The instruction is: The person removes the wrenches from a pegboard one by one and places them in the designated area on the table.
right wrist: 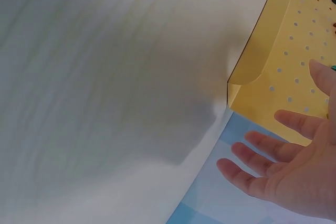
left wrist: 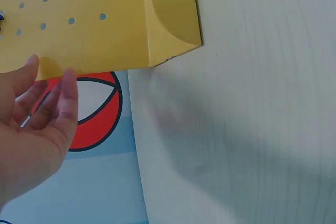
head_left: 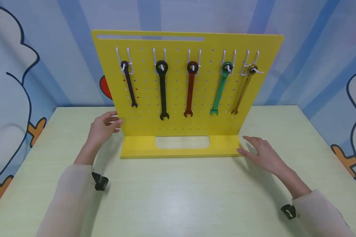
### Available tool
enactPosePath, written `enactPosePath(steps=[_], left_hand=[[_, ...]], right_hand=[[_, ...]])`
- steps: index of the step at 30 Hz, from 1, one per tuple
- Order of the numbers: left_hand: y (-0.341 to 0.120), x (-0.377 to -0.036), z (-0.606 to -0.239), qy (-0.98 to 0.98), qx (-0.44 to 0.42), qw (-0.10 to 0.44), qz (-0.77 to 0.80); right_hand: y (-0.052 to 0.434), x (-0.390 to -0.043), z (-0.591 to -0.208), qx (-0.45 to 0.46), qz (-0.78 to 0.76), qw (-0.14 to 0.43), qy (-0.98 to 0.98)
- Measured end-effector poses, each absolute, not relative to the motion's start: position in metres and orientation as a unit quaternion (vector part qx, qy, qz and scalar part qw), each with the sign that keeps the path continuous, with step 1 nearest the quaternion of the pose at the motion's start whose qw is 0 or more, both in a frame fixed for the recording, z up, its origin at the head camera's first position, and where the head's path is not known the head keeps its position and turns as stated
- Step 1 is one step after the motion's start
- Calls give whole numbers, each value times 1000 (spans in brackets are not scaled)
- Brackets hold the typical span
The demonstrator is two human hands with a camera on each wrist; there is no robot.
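Note:
A yellow pegboard stand [head_left: 178,125] stands upright on the table, with several combination wrenches hanging by their ring ends from white hooks. From left to right they are a small black wrench [head_left: 130,85], a larger black wrench [head_left: 162,90], a red wrench [head_left: 190,90], a green wrench [head_left: 220,90] and a gold wrench [head_left: 243,90]. My left hand [head_left: 103,128] is at the board's left edge, its thumb overlapping the edge and its fingers loosely bent; firm contact cannot be told. Beside the base's right end is my right hand [head_left: 262,153], fingers spread and holding nothing.
The pale wood-grain table [head_left: 172,197] extends around the stand. Behind it rises a blue striped wall [head_left: 184,16] with cartoon figures at the sides. A black device [head_left: 100,181] sits at the left cuff, another black device [head_left: 288,211] at the right.

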State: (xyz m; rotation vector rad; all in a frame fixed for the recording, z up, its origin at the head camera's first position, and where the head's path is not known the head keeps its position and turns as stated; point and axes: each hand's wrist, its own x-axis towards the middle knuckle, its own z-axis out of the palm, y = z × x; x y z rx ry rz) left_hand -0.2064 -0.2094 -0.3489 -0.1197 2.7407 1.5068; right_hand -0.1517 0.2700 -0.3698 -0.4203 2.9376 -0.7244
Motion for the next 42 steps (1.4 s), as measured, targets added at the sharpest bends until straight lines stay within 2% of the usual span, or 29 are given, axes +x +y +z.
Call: enactPosePath(steps=[11,23,33,42], left_hand=[[-204,-212,-349,864,-48,5,501],[-204,-214,-350,861,-68,3,504],[-203,-213,-350,860,-71,-4,505],[-202,-214,-352,859,-77,-3,506]], right_hand=[[270,-160,-358,-144,-247,61,956],[266,-181,-313,-145,-273,80,947],[260,-198,-264,-124,-344,42,930],[249,-206,-250,-106,-394,1,913]])
